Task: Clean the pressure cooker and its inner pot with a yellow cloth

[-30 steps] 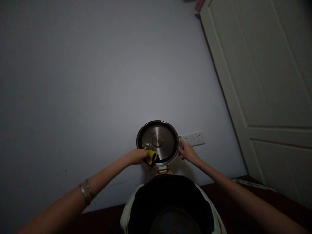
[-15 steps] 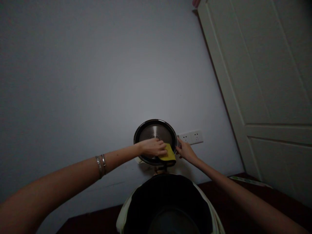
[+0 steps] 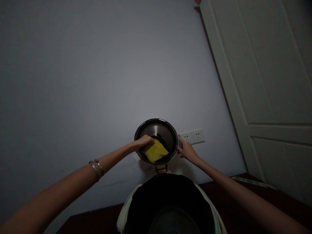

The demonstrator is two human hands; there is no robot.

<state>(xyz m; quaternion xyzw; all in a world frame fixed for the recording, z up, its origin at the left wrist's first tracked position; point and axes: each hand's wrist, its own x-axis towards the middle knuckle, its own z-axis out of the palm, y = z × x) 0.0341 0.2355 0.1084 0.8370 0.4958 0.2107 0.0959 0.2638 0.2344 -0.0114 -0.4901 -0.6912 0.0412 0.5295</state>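
Holds a yellow, dark-edged fabric cloth [image 3: 157, 150] pinched near its upper edge in the left hand [image 3: 144, 140], now spread over the lower middle of a round, brushed-metal lid with a black rim [image 3: 165, 130], shifted leftward from its lower right side a moment ago. Clasps the lid's right edge in a narrowly closed right hand [image 3: 187, 151], as before, apparently steadying it, raised open behind a white-bodied, black-lined round cooker [image 3: 125, 211]. Seems partway through wiping the inner face, judging by that sideways shift.
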